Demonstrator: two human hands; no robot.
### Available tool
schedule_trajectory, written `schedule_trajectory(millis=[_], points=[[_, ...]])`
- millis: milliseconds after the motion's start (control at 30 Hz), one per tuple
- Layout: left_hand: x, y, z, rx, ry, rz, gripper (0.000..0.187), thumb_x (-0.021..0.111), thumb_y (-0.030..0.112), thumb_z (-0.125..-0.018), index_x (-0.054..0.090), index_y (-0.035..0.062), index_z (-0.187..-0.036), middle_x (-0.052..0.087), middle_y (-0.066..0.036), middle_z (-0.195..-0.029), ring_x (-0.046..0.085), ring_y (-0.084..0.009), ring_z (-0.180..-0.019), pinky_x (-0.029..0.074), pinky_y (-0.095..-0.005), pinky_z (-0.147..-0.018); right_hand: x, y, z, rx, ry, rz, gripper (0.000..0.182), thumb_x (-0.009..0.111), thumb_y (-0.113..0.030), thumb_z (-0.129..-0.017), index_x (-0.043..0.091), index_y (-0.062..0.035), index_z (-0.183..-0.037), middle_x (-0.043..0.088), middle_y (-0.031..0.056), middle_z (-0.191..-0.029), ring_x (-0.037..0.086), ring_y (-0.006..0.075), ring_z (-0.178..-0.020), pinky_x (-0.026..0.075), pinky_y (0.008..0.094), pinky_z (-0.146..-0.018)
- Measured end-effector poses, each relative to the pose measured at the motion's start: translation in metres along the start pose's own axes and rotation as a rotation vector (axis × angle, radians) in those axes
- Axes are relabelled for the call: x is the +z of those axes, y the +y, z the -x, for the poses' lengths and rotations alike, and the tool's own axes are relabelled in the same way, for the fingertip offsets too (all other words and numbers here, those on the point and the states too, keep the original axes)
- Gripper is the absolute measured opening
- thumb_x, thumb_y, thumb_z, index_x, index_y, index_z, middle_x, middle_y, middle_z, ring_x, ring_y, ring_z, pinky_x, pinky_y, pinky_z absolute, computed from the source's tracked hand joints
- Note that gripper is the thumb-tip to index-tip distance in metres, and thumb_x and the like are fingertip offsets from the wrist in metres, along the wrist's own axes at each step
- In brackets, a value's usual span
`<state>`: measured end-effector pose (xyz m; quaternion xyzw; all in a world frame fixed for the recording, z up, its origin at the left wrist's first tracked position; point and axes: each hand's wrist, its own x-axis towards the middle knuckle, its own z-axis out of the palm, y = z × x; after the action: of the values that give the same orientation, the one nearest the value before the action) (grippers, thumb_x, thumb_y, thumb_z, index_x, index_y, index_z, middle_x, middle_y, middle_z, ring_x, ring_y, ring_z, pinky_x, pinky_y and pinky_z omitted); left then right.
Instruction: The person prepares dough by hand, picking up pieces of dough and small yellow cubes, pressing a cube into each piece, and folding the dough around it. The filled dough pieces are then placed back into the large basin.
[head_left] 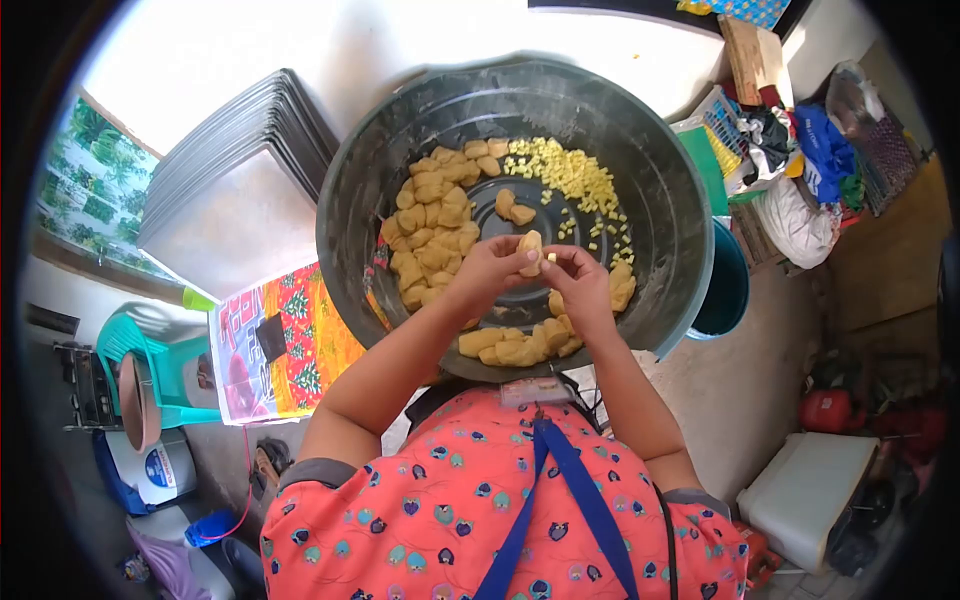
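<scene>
Over the middle of a large dark round basin (655,150), my left hand (492,268) holds a piece of tan dough (531,243) upright between its fingers. My right hand (582,282), close beside it, pinches a small pale yellow cube (551,258) near the dough. Many dough pieces (432,215) line the basin's left side, and more dough pieces (520,346) lie along its near edge. Loose yellow cubes (570,175) are heaped at the far right inside. Two or three dough lumps (505,204) sit on the basin floor just beyond my hands.
Stacked metal trays (235,190) lean at the left above a colourful printed cover (300,345). A green plastic chair (165,370) is farther left. To the right are a teal bucket (728,280), bags (822,150) and a pale box (808,495).
</scene>
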<state>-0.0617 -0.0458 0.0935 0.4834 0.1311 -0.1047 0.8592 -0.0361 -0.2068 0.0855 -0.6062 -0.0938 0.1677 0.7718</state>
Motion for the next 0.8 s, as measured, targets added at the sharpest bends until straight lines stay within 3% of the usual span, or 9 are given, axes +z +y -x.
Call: schedule_trajectory(millis=[267,467,567,667,800], points=[[-0.029,0.011,-0.003,0.148,0.002,-0.427,0.028,0.063,0.008,-0.082,0.057,-0.0052,-0.106,0.063,-0.007,-0.094,0.06,-0.0113,-0.08,0.049,-0.0231,-0.071,0.028,0.005,-0.002,-0.028,0.074,0.112,0.02,0.069,-0.005,-0.081,0.061,-0.0001,-0.099,0.063,0.0023,-0.087,0.058,0.0071,-0.078,0.048,0.0207,-0.073],[-0.042,-0.001,-0.014,0.209,-0.006,-0.399,0.022,0.062,0.005,-0.081,0.061,-0.0045,-0.101,0.064,-0.005,-0.086,0.059,-0.0073,-0.072,0.047,-0.0204,-0.063,0.052,0.016,-0.007,-0.107,0.215,-0.071,0.02,0.069,-0.002,-0.08,0.059,-0.0016,-0.098,0.063,0.0014,-0.086,0.058,0.0073,-0.078,0.047,0.0203,-0.072],[-0.044,-0.003,-0.014,0.22,-0.008,-0.349,0.019,0.061,0.006,-0.082,0.062,-0.0045,-0.099,0.064,-0.005,-0.087,0.059,-0.007,-0.072,0.047,-0.0206,-0.061,0.047,0.032,-0.011,-0.144,0.191,0.134,0.02,0.068,-0.001,-0.08,0.057,-0.0019,-0.097,0.063,0.0024,-0.087,0.058,0.0074,-0.078,0.047,0.0202,-0.071],[-0.046,0.011,-0.005,0.088,-0.047,-0.232,0.022,0.059,0.004,-0.083,0.061,-0.006,-0.102,0.065,-0.007,-0.091,0.062,-0.0108,-0.077,0.051,-0.0232,-0.066,0.048,0.024,-0.014,-0.054,0.225,0.188,0.019,0.067,0.0,-0.081,0.057,-0.0019,-0.096,0.063,0.0031,-0.087,0.058,0.0074,-0.077,0.047,0.0197,-0.068],[-0.059,0.008,-0.008,-0.039,-0.105,-0.037,0.029,0.053,0.001,-0.083,0.056,-0.0073,-0.111,0.063,-0.012,-0.102,0.064,-0.0187,-0.09,0.054,-0.0291,-0.077,0.042,0.022,-0.024,0.059,0.18,-0.008,0.017,0.066,-0.004,-0.082,0.056,-0.0011,-0.096,0.062,0.0028,-0.086,0.058,0.0075,-0.074,0.046,0.0201,-0.064]])
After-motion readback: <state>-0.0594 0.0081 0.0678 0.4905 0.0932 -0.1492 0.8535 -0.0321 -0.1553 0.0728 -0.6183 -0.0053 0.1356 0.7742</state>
